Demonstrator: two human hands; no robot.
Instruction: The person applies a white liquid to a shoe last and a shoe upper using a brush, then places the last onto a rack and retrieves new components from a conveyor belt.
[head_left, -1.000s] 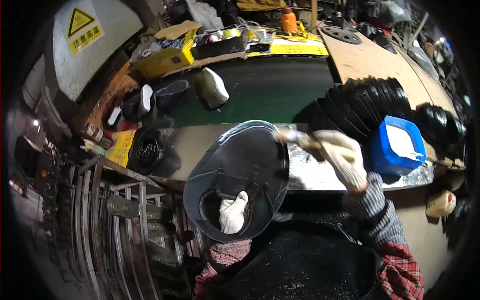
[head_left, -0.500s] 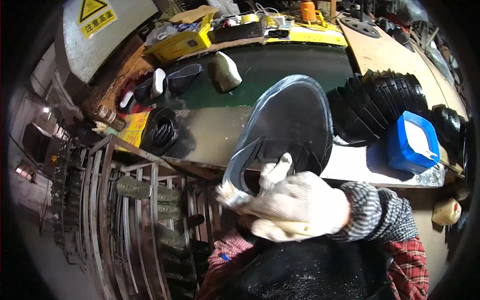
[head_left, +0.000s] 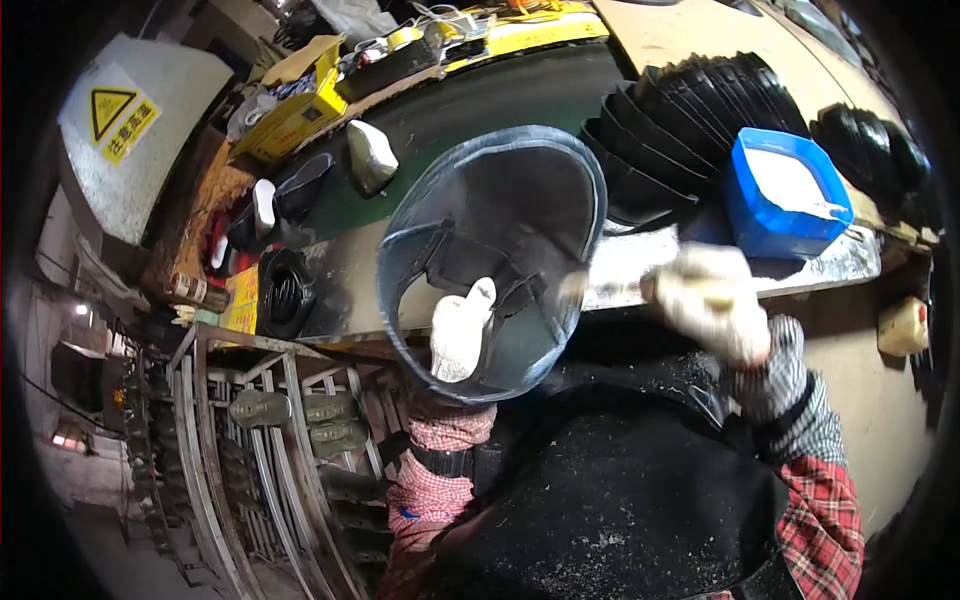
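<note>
A black shoe upper [head_left: 520, 195] with a greyish, wet-looking band along its edge faces up in front of me. My left hand [head_left: 460, 335], in a white glove, grips its near side; the thumb shows inside the opening and the other fingers are hidden. To the right, my gloved right hand [head_left: 712, 300] is blurred by motion, closed around a brush [head_left: 577, 287] whose smeared tip is at the upper's right edge. Beyond that hand stands a blue tub [head_left: 745, 205] holding white stuff.
Several black uppers [head_left: 700, 110] are nested at the back right. A pale-topped shoe last [head_left: 371, 158] sits on the green bench surface, near a yellow box [head_left: 290, 120]. A black ring-shaped roll [head_left: 287, 290] lies at the left. Below stands a metal rack [head_left: 205, 430].
My right hand has moved right with the brush, off the upper's lower left edge. The upper has shifted left and turned its opening more toward me. The view has also shifted.
</note>
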